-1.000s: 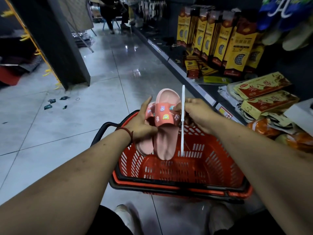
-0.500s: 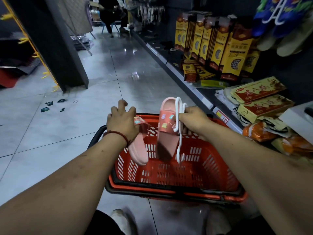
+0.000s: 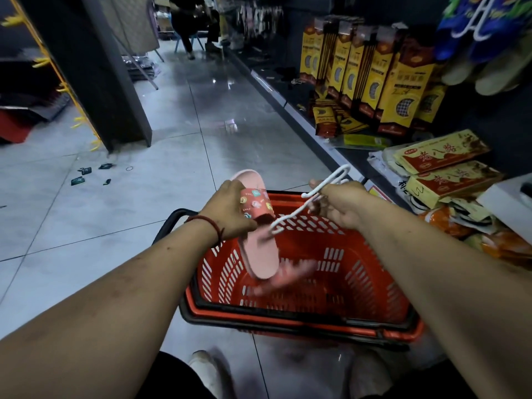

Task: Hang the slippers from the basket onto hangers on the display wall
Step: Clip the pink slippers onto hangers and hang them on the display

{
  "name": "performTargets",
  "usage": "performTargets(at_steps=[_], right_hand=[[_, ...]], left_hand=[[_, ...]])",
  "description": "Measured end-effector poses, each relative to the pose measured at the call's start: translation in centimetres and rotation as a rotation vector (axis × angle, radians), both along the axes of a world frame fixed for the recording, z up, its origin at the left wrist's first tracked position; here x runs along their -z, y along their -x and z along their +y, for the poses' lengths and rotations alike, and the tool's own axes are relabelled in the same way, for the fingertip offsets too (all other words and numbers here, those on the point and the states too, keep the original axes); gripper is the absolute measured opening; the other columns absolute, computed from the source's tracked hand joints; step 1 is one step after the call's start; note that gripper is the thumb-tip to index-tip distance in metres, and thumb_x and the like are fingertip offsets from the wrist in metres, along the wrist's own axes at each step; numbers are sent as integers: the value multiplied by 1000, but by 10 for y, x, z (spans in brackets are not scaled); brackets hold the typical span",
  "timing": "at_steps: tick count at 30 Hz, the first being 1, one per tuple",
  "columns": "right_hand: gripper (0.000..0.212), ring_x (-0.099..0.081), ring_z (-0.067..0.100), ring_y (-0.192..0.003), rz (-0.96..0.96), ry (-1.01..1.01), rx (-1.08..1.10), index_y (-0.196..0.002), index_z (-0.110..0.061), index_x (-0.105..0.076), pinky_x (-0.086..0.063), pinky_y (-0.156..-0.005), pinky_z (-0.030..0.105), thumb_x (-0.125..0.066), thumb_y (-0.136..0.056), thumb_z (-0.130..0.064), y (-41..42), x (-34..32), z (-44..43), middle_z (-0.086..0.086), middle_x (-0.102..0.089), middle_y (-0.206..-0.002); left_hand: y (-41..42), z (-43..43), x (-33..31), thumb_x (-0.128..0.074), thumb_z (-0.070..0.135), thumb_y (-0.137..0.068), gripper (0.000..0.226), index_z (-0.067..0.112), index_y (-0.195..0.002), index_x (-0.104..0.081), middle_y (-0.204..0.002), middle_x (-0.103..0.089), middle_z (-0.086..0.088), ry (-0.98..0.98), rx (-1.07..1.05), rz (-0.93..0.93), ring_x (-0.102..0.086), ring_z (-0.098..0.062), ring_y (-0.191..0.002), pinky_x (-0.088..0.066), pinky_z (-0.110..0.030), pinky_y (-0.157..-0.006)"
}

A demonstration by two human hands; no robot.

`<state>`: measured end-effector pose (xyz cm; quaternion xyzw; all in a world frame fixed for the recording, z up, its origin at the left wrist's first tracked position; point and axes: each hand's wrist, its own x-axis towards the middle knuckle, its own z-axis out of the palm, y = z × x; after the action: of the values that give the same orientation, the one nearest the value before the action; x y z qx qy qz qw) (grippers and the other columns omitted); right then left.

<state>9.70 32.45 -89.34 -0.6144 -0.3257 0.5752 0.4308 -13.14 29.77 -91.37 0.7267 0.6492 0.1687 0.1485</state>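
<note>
- at the far left a dark pillar (image 3: 109, 82) edged with yellow hooks (image 3: 64, 89) is seen, and small dark tags (image 3: 83, 175) are scattered on the grey floor tiles near its foot
- the patterned strap of a pink slipper (image 3: 257, 246) is gripped by the left hand (image 3: 227, 211), at whose wrist a red cord bracelet (image 3: 207, 223) is worn; the slipper is held up over the left part of the basket, its longer end hanging down
- a red basket (image 3: 374, 283) with a black handle is set on the floor beneath both hands; a second slipper (image 3: 288, 279) is made out inside it only as a pink blur
- a white hanger (image 3: 290, 216) is clasped in the curled fingers of the right hand (image 3: 342, 205) above the basket's far rim; its loop is pointed up and right, its lower tip is brought just beside the pink slipper, and contact cannot be told
- on the shelf at the right, tall yellow boxes (image 3: 403, 82) are stood upright and flat yellow packets (image 3: 443, 171) are stacked nearer; blue slippers (image 3: 483, 30) are hung at the top right corner
</note>
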Motion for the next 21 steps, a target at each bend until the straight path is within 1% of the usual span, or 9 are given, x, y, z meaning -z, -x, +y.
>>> performTargets(at_steps=[3, 5, 8, 10, 12, 14, 16, 18, 21], right_hand=[[15, -58, 21, -44, 55, 31, 0, -104, 3, -64, -54, -51, 31, -68, -94, -8, -1, 0, -3, 24, -70, -85], [22, -61, 22, -44, 55, 38, 2, -111, 3, -64, -55, -49, 29, -68, -94, -11, -3, 1, -4, 21, -70, -80], [15, -71, 26, -57, 97, 51, 54, -105, -1, -68, -60, -55, 31, -68, -94, -11, -4, 2, -4, 23, -72, -100], [18, -75, 29, -63, 165, 84, 87, -104, -2, -68, -61, -53, 29, -72, -91, -14, -2, 0, -3, 23, -71, -103], [41, -75, 27, -60, 248, 112, 116, -115, 1, -60, -57, -45, 25, -79, -85, -20, 1, -2, -3, 25, -70, -103], [58, -73, 25, -55, 282, 134, 111, -124, 3, -54, -53, -41, 21, -81, -81, -24, 6, -2, -4, 26, -70, -100], [59, -73, 23, -54, 297, 166, 67, -124, 5, -54, -53, -40, 21, -80, -81, -26, 13, -2, -6, 26, -72, -89], [53, -71, 21, -50, 352, 200, 20, -114, 6, -56, -55, -41, 22, -77, -82, -31, 19, -4, -11, 24, -72, -74], [43, -70, 20, -47, 376, 216, -55, -89, 3, -58, -59, -50, 23, -68, -89, -39, 22, -9, -15, 18, -71, -62]], left_hand=[[-2, -5, 10, -84, 37, -63, 63, 9, -112, -55, -107, -56, -6, 70, 126, 149, -55, -25, -94, -44, -28, -77], [-1, -3, 14, -85, 39, -61, 67, 10, -113, -54, -111, -58, -8, 72, 88, 141, -56, -24, -93, -49, -32, -80], [0, 2, 10, -89, 42, -55, 86, 11, -124, -47, -117, -52, -6, 96, -7, 37, -56, -24, -99, -51, -35, -84], [-1, 4, 11, -86, 63, -48, 90, 16, -116, -50, -111, -55, 0, 108, -2, -1, -59, -19, -93, -54, -36, -81], [-3, 5, 13, -73, 85, -44, 86, 27, -105, -59, -101, -64, 7, 82, 35, -38, -64, -12, -85, -57, -36, -74], [-6, 6, 15, -63, 89, -58, 72, 36, -106, -63, -98, -68, 13, 62, 115, -97, -66, -7, -86, -56, -33, -75], [-13, 4, 10, -50, 81, -80, 49, 38, -101, -62, -92, -67, 13, 18, 165, -147, -63, -4, -82, -53, -30, -73], [-18, 1, 9, -36, 77, -88, 49, 36, -95, -61, -85, -66, 11, -10, 162, -190, -63, -8, -79, -54, -34, -74], [-18, 0, 12, -21, 69, -97, 49, 40, -103, -60, -73, -61, 5, 11, 156, -184, -60, -14, -69, -53, -36, -69]])
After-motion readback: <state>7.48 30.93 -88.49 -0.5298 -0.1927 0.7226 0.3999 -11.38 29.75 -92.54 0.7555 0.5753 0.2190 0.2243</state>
